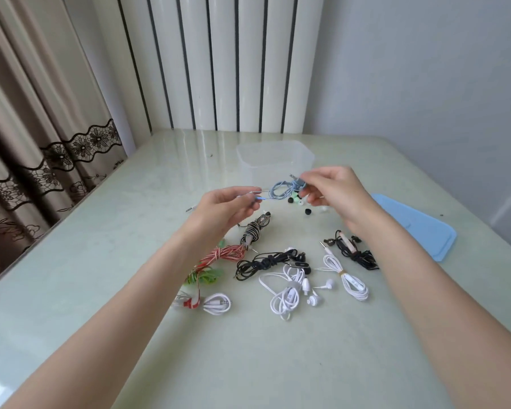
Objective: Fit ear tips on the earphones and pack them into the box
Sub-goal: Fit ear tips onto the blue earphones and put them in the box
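Observation:
Both my hands hold a coiled light-blue earphone cable in the air above the table, just in front of the clear plastic box. My left hand pinches one end of the cable between thumb and fingers. My right hand grips the bundle near its metal plug. Loose ear tips lie below the cable: green ones and a black one. The box stands open; I cannot tell what is inside it.
Several bundled earphones lie on the pale green table: striped black, red-and-white, green, black, several white, another black pair. A light-blue lid lies at the right. A radiator and a curtain stand behind.

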`<state>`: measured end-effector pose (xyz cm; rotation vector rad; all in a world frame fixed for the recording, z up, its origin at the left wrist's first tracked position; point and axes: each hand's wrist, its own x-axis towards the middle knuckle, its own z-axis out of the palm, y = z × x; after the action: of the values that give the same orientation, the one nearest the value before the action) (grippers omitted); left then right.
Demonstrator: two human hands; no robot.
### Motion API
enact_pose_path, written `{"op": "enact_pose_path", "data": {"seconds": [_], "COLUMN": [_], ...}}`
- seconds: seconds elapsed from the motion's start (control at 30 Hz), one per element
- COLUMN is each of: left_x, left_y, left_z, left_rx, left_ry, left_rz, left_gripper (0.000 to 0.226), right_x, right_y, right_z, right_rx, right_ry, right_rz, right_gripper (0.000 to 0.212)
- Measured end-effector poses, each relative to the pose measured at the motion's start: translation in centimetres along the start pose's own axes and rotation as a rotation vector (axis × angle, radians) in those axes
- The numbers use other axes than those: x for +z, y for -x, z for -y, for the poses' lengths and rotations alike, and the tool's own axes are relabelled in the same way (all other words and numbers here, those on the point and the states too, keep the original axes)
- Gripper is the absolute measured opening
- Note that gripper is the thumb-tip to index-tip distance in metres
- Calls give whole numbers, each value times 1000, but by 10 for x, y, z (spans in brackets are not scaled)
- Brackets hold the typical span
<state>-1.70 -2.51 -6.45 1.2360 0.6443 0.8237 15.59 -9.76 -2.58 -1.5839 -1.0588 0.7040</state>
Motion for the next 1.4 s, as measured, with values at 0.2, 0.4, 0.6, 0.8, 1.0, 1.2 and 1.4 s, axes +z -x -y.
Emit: {"op": "enact_pose_path", "data": {"seconds": [0.2, 0.4, 0.6, 0.8, 1.0, 1.2, 1.4], "left_x": [-8, 21, 34, 21, 20, 15, 14], "left_y": [-1, -14, -24, -39, -41, -45, -42], "left_z": [8, 22, 34, 29, 33, 36, 38], "left_rx": [19, 138, 182, 151, 121, 103, 77], "left_ry": [-117, -525, -638, -546, -449, -323, -316], "left_rz": [-172, -191, -136, -83, -85, -84, -165], "left_gripper": [10, 9, 18, 23, 17, 12, 6], "right_x": [17, -9, -18, -21, -13, -17, -12], "right_y": [12, -16, -40, -50, -54, -57, -51], "right_z": [-30, -38, -57, -71, -78, -81, -65], "right_rx": [99, -80, -48, -63, -93, -75, -144], "right_ry": [317, 631, 704, 764, 713, 692, 450], "right_rz": [371, -95, -155, -133, -177, -128, -228], "right_gripper": [7, 18, 22, 20, 17, 11, 10]}}
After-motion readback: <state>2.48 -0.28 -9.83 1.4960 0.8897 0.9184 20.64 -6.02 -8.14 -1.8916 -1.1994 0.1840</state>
